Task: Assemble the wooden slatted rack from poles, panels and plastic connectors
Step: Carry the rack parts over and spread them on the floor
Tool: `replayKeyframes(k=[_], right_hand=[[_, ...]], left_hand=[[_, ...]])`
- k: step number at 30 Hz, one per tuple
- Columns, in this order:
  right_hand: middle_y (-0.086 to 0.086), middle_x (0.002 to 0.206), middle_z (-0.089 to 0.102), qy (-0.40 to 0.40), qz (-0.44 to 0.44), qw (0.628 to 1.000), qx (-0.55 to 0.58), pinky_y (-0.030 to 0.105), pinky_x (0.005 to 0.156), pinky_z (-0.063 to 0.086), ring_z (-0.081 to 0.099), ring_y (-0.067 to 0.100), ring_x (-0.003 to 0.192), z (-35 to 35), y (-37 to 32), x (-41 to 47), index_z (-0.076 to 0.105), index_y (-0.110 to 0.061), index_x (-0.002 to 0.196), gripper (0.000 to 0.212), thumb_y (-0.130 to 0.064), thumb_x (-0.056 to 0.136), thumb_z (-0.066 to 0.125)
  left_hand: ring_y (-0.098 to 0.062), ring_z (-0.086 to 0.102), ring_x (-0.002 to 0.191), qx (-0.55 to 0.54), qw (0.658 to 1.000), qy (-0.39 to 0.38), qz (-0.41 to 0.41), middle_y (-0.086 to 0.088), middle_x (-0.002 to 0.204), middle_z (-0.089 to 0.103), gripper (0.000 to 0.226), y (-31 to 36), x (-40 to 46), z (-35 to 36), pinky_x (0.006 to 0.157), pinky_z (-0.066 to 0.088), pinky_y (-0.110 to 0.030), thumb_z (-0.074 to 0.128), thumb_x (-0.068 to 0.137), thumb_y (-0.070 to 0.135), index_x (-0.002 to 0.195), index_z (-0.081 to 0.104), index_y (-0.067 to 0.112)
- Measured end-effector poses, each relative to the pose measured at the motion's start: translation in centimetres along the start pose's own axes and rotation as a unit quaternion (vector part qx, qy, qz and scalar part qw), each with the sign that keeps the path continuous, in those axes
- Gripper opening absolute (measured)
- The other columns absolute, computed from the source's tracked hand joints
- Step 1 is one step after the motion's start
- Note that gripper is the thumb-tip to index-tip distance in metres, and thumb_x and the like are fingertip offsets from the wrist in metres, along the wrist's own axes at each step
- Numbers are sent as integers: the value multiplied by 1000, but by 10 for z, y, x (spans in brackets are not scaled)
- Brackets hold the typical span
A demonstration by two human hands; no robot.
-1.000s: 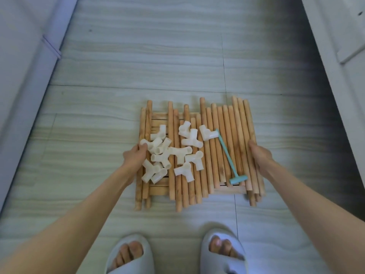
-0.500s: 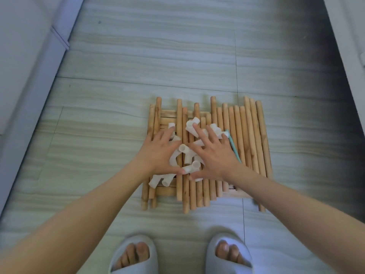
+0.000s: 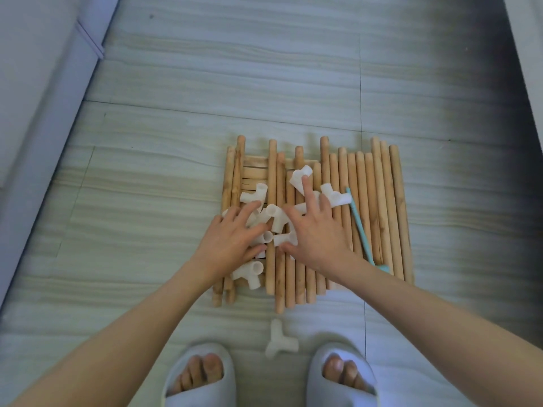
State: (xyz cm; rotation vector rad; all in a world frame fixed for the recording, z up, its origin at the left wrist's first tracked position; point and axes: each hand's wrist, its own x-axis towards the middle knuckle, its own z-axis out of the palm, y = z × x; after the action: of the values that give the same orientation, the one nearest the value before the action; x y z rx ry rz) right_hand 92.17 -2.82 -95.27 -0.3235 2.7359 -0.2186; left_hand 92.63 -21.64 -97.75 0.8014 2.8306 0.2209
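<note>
Several wooden poles lie side by side on the floor over a slatted wooden panel. A heap of white plastic connectors lies on the poles. My left hand rests flat on the left part of the heap, fingers spread. My right hand lies over the right part, its index finger touching a connector at the far end. One connector lies on the floor between my slippers. A teal mallet lies on the poles right of my right hand.
My two feet in grey slippers stand at the near edge, close to the pole ends. A white wall or cabinet runs along the left and another white edge along the right. Tiled floor stretches beyond the poles.
Both hands came from the outer edges of the pile onto the connectors and now sweep over them. One connector has dropped to the floor between my feet.
</note>
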Motion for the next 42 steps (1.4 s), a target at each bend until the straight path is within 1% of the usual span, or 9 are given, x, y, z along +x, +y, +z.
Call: replayKeyframes(k=[4,10,16,22,25,27,30,36,42], right_hand=[[7,154,-20,-1,19,1000,10,35,83,49,20,37,133,-2,-5,-1,32,-31,136,66,-44,80,66],[14,150,3,30,41,998,46,30,79,44,32,36,124,3,-13,-7,37,-27,133,60,-34,82,68],[11,135,28,-57,18,998,2,38,80,42,37,36,114,-8,-10,9,34,-28,134,67,-48,78,66],[12,124,38,-69,-9,996,-52,36,81,36,42,34,102,-11,-18,17,41,-22,129,52,-49,86,54],[11,126,37,-70,-1,997,-24,38,88,38,38,35,109,-11,-18,15,45,-22,128,47,-42,87,55],[10,128,35,-73,13,997,18,39,90,38,35,35,113,-15,-20,14,47,-22,128,47,-40,85,58],[7,126,35,-51,8,996,71,39,90,36,37,34,111,-29,-33,16,51,-23,122,44,-43,83,59],[5,131,36,-77,-108,984,115,38,96,34,37,32,118,-43,-109,50,50,-25,123,47,-47,82,58],[7,135,39,-149,-33,938,311,39,89,50,62,33,98,-13,-199,105,54,-16,125,46,-41,86,60]], left_hand=[[-38,57,99,-50,998,28,-13,-18,127,53,26,5,3,-2,61,52,-41,74,74,34,92,69,16],[-35,45,110,-142,984,83,-74,-12,129,48,22,7,-5,0,50,51,-36,73,73,27,91,66,15],[-22,36,108,-284,931,158,-167,1,120,44,22,-2,-15,3,77,39,-31,70,79,23,99,62,16],[-10,46,109,-492,795,154,-319,9,109,43,15,-9,-25,-9,94,39,-26,64,87,29,98,54,32],[-10,54,99,-566,720,153,-371,5,111,49,15,-23,-37,-13,72,51,-25,58,90,35,105,56,30],[-12,56,90,-623,639,175,-416,2,104,54,17,-33,-46,-13,58,50,-21,56,92,36,105,58,25],[-12,53,79,-680,502,212,-490,2,93,54,12,-46,-63,-9,55,50,-25,55,93,35,95,58,24],[-15,52,78,-710,377,238,-545,-4,105,51,18,-94,-90,-5,58,49,-30,52,95,33,108,53,20],[-22,56,81,-734,290,236,-567,-6,99,50,25,-149,-99,-15,49,57,-34,53,95,28,116,50,16]])
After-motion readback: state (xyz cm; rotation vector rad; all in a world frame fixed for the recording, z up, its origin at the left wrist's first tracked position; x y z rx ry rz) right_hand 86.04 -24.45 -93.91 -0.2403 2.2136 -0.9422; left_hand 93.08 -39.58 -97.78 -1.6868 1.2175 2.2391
